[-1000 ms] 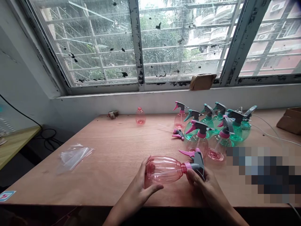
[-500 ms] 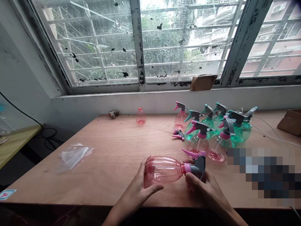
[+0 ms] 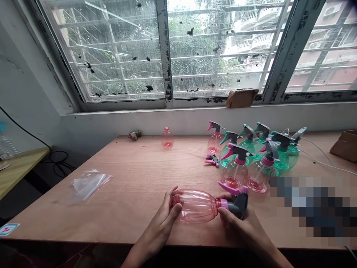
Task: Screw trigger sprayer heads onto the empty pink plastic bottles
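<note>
**Item 1:** my left hand (image 3: 158, 221), near edge of the table. Fingers (image 3: 170, 198) pressed together and curled over the far side of a pink bottle (image 3: 195, 206), with the thumb (image 3: 176, 210) pressed on its near side.

**Item 2:** my right hand (image 3: 240, 229), right of the bottle. Thumb (image 3: 223, 215) pressed on the near side at the neck, pinching toward fingers that are mostly hidden behind it. I cannot tell how they are spaced.

**Item 3:** the bottle, on its side in front of me, neck to the right. A gray spray head (image 3: 239, 205) sits on a pink collar (image 3: 224, 203), and its pink nozzle (image 3: 228, 188) points far left. I cannot tell whether the bottle touches the table.

**Handling note:** this hold seems best with the left hand cradling the thin plastic without crushing it, and the right hand close at the collar, keeping bottle and head in line.

**Item 4:** wooden table (image 3: 139, 167). Far right, a cluster of pink and green sprayers (image 3: 281, 158); near it, a loose trigger head (image 3: 212, 160). Far left of these, a bare pink bottle (image 3: 167, 137). Left, a plastic bag (image 3: 90, 182).
</note>
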Tool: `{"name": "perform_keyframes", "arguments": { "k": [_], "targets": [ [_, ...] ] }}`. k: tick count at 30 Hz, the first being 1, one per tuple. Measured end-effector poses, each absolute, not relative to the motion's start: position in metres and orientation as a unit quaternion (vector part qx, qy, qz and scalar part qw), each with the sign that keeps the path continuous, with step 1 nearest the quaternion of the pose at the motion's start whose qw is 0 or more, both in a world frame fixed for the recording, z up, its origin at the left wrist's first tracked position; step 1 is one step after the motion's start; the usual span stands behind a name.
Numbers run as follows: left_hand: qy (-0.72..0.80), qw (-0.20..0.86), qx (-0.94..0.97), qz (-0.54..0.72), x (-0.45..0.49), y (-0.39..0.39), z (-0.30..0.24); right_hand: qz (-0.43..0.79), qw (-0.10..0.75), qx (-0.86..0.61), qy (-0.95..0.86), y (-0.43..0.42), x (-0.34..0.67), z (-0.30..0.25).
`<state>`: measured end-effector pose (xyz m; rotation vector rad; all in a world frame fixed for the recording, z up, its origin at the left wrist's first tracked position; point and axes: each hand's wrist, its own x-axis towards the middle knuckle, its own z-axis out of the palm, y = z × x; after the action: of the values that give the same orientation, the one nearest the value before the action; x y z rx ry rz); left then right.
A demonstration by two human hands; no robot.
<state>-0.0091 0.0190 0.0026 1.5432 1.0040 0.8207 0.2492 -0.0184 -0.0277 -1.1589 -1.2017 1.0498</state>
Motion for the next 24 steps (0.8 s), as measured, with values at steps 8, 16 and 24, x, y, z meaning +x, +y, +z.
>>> {"name": "perform_keyframes", "arguments": {
  "k": [8,16,24],
  "targets": [
    [0.402,0.551,0.654,0.327,-0.011,0.014,0.009,0.388,0.559,-0.524,-0.512,-0.019,0.249,-0.021],
    [0.387,0.492,0.718,0.303,-0.013,0.015,0.002,0.392,0.565,-0.511,-0.516,-0.018,0.249,-0.023],
    [0.377,0.541,0.694,0.291,-0.019,0.014,0.004,0.393,0.581,-0.510,-0.498,-0.024,0.246,-0.020]
  ]
}}
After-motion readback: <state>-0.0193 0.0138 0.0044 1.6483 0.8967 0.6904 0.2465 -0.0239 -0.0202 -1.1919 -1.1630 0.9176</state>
